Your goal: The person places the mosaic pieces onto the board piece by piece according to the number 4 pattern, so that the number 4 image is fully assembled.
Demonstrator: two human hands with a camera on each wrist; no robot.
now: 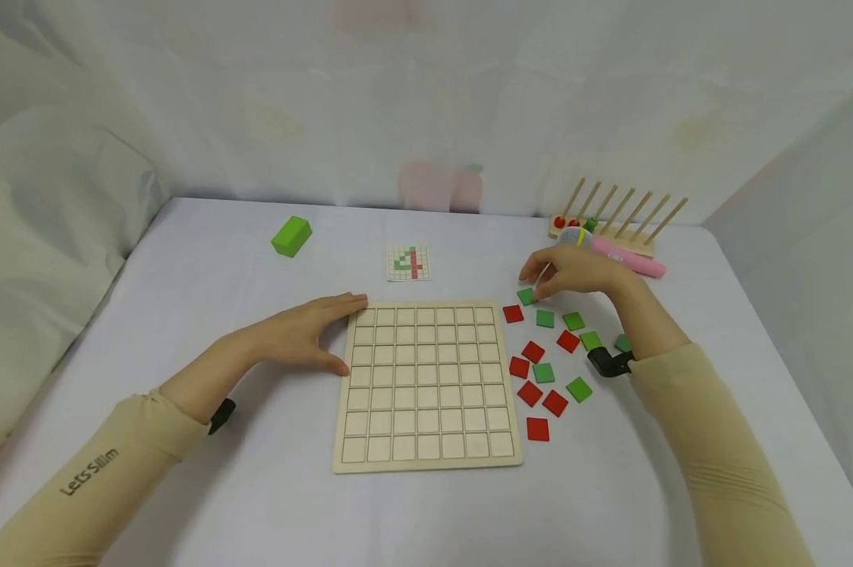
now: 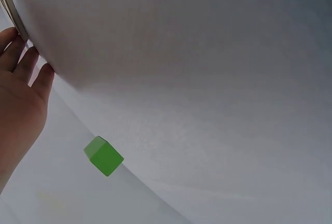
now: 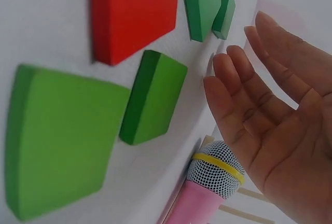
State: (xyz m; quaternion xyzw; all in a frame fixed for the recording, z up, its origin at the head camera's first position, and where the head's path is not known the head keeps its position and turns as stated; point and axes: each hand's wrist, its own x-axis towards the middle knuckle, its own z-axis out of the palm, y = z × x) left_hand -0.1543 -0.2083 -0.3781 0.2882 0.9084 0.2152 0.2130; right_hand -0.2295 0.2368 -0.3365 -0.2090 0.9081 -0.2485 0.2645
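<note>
Right hand loose, fingers right by a green tile

So the fingers are a bit bent, and I can't see anything pinched between them. That green tile sits just below the fingertips, at the far end of the scatter; can't tell if they're actually touching it. A red tile lies just nearer the person, close to the right edge of the wooden board. Left hand isn't gripping either: thumb spread away from the fingers, tips resting at the board's left edge near the far corner. Pink microphone lies just past the right hand, and a pattern card sits beyond the board.
</note>
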